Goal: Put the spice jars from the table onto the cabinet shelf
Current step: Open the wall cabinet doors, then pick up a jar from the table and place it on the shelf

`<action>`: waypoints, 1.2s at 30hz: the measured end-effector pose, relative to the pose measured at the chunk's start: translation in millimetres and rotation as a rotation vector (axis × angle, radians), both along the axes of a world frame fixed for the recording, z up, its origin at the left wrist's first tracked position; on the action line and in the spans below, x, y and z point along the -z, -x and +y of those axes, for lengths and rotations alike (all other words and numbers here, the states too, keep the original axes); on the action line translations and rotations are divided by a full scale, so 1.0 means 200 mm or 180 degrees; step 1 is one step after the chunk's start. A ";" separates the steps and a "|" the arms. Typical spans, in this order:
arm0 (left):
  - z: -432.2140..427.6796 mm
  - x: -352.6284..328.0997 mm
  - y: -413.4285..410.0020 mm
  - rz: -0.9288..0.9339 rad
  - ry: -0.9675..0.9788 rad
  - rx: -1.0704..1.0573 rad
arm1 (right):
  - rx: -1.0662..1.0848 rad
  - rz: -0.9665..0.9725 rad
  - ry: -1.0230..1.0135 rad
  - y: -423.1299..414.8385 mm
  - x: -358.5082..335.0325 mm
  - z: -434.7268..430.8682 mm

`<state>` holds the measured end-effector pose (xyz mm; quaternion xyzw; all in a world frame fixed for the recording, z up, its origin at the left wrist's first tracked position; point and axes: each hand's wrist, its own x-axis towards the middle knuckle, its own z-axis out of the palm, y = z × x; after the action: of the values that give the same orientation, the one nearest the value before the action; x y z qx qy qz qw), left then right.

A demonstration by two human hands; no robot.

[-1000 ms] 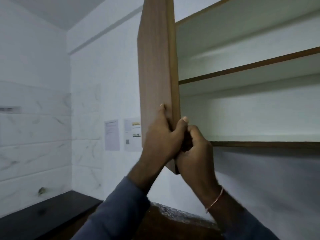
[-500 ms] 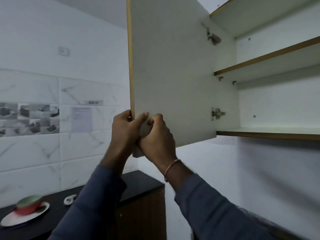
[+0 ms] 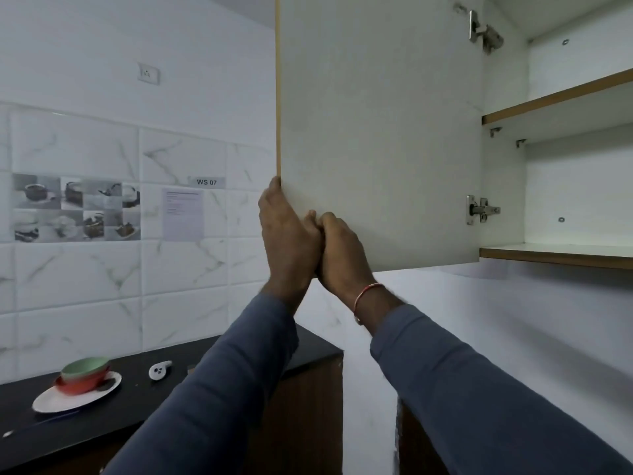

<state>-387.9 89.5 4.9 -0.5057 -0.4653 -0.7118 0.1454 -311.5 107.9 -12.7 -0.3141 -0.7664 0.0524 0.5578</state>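
head view: the left hand (image 3: 287, 234) grips the free edge of the swung-out cabinet door (image 3: 376, 132) near its lower corner, fingers wrapped round it. the right hand (image 3: 342, 255) presses against the left on the door's inner face, fingers curled; whether they hold the door i cannot tell. the cabinet shelf (image 3: 555, 253) lies right of the door. stacked bowls (image 3: 85, 375) sit on a plate (image 3: 51, 402) on the black counter (image 3: 137, 399).

The cabinet door (image 3: 376, 132) runs off the top of the frame. Its lower left corner hides behind both hands. The left hand (image 3: 287, 234) curls round the door's edge, so its fingers are out of sight. The right hand (image 3: 339, 255) hides its fingertips behind the left. The shelves (image 3: 555, 257) run off the right side. The paper (image 3: 183, 214) on the wall has words too small to read.
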 end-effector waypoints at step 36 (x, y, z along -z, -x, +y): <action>-0.52 2.63 -1.52 0.3823 0.2274 0.4044 | 0.3630 -0.0316 0.3151 -1.75 2.39 -1.28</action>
<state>-84.1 -15.1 -521.4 -0.9613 -0.1404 -0.0934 -0.2179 39.1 -148.3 -490.6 -0.8778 -0.3963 0.0796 0.2572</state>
